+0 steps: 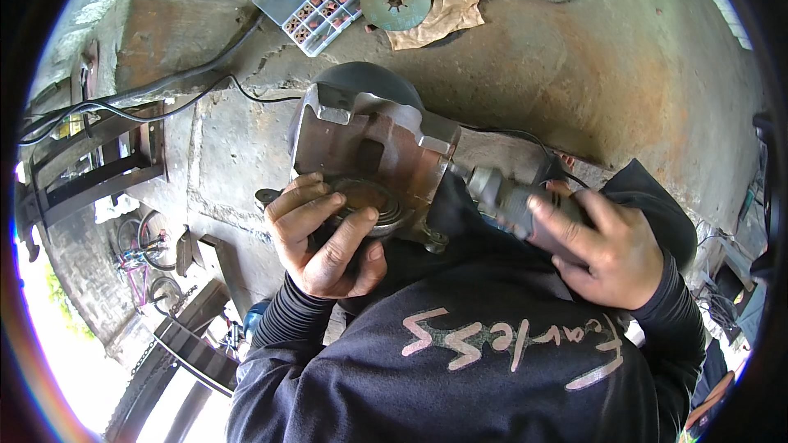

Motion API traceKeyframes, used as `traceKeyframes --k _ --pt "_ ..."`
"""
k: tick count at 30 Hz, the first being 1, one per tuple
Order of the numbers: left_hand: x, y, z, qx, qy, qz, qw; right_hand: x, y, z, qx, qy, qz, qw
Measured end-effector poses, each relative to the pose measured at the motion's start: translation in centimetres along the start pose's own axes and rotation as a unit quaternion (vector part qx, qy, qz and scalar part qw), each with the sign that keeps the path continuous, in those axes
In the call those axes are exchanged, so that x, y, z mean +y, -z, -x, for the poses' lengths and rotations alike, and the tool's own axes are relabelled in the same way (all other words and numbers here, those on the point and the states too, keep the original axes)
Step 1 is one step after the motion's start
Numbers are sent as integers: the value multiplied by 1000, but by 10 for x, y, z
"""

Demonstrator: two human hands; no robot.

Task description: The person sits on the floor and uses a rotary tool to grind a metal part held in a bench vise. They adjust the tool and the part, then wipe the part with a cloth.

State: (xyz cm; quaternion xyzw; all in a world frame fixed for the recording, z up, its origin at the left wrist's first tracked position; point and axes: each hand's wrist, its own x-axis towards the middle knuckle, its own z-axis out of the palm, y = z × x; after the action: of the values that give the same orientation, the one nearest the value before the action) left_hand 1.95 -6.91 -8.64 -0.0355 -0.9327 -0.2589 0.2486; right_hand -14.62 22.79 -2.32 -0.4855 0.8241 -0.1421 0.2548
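A bulky bare-metal brake caliper (386, 143) with a round ringed bore (369, 201) rests over my lap, its open jaws facing away from me. My left hand (324, 238) is closed around its near side, fingers curled over the bore's rim and thumb below. Two bolt ears stick out at its left and right. In my right hand (607, 246) I grip a grey die grinder (513, 201), fingers wrapped over its body. Its narrow tip points left and meets, or nearly meets, the caliper's right edge; I cannot tell which. A black rounded thing (369, 78) shows behind the caliper.
On the stained concrete ahead lie an open plastic compartment case (324, 12) of small parts, a greenish slotted disc (396, 1) and crumpled brown paper (455, 12). Black cables (197, 107) run at left. Steel beams (103, 176) and a bicycle (148, 250) stand farther left.
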Motion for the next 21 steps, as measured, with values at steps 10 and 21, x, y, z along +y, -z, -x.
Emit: traceKeyframes --k 10,21 --pt "-1 0 0 3 -1 2 1000 -1 1 4 -63 37 -19 997" --pt "1 1 1 -3 3 -5 1000 0 0 6 15 -7 -7 1000"
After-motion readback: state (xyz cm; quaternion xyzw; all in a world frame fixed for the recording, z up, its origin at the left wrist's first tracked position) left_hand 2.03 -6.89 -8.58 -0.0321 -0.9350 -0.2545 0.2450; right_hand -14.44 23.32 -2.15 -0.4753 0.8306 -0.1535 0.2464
